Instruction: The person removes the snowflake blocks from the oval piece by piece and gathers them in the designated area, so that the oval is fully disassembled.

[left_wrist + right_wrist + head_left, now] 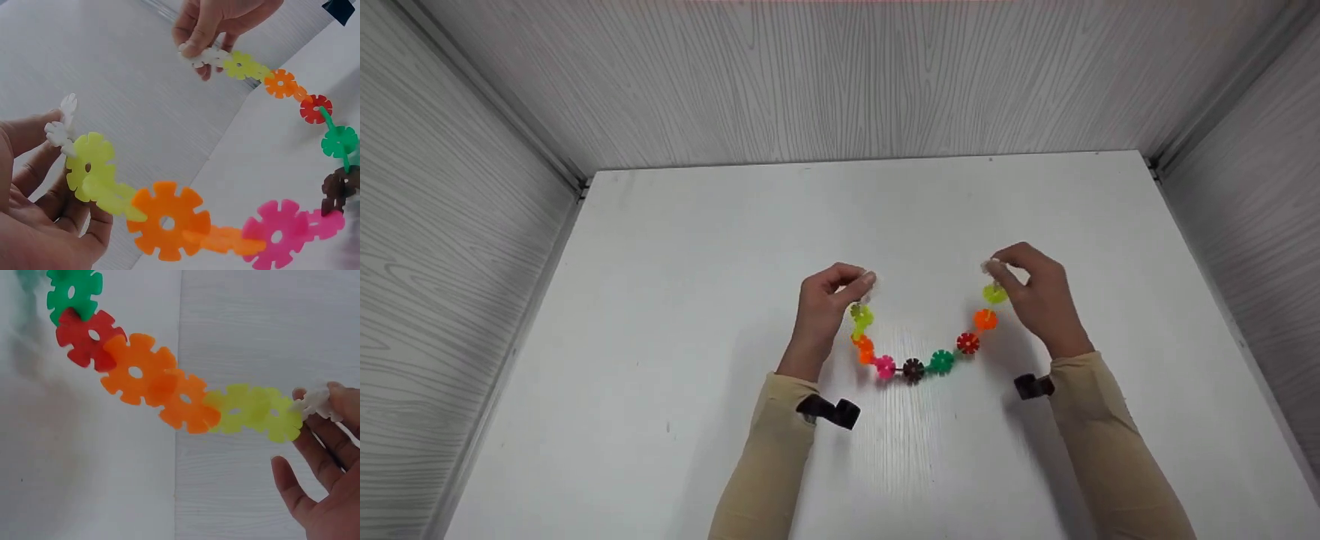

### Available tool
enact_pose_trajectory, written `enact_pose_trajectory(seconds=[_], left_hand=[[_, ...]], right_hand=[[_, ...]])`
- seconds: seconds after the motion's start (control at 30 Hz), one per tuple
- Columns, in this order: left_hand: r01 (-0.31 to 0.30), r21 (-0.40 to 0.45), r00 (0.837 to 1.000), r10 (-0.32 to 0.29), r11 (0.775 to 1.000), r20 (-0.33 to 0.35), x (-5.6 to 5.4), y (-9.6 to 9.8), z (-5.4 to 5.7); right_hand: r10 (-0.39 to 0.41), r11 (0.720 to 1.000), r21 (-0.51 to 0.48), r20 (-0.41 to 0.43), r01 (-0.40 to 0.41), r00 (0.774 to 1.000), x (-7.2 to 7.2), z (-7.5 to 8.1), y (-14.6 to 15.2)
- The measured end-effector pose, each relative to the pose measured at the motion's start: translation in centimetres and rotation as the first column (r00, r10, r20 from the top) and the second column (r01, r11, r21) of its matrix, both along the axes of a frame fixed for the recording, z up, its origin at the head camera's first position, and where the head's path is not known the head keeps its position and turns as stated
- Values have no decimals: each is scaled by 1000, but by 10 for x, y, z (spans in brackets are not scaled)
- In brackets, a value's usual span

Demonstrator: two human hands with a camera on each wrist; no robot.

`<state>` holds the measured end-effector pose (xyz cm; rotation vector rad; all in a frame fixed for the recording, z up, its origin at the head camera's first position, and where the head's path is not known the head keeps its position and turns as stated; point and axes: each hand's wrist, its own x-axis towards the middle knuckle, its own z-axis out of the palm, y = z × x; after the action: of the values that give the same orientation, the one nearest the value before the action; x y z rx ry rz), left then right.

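Observation:
A chain of interlocked plastic snowflake discs sags in a U between both hands. My left hand pinches the white discs at one end between thumb and fingers. My right hand pinches the white disc at the other end. From the left, the colours run white, yellow, orange, pink, dark brown, green, red, orange, yellow, white. Neighbouring discs are slotted into each other at angles.
Beneath the hands lies a white tabletop. Grey wood-grain panels rise at its back and along both sides. Black wrist cameras sit on the beige sleeves.

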<state>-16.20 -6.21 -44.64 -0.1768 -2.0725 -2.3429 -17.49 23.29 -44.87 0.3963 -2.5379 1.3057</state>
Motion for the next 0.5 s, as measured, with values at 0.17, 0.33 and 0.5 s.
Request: enact_pose_trajectory(seconds=[0.17, 0.33, 0.5], left_hand=[[-10, 60, 1000, 10, 998, -2, 1, -3, -5], [25, 90, 1000, -24, 996, -12, 4, -1, -13], [1, 74, 999, 2, 997, -43, 7, 1, -19]], right_hand=[[-170, 985, 10, 112, 170, 979, -9, -7, 28], [-282, 959, 57, 240, 277, 929, -15, -11, 48], [-320, 947, 96, 325, 305, 890, -22, -16, 64]])
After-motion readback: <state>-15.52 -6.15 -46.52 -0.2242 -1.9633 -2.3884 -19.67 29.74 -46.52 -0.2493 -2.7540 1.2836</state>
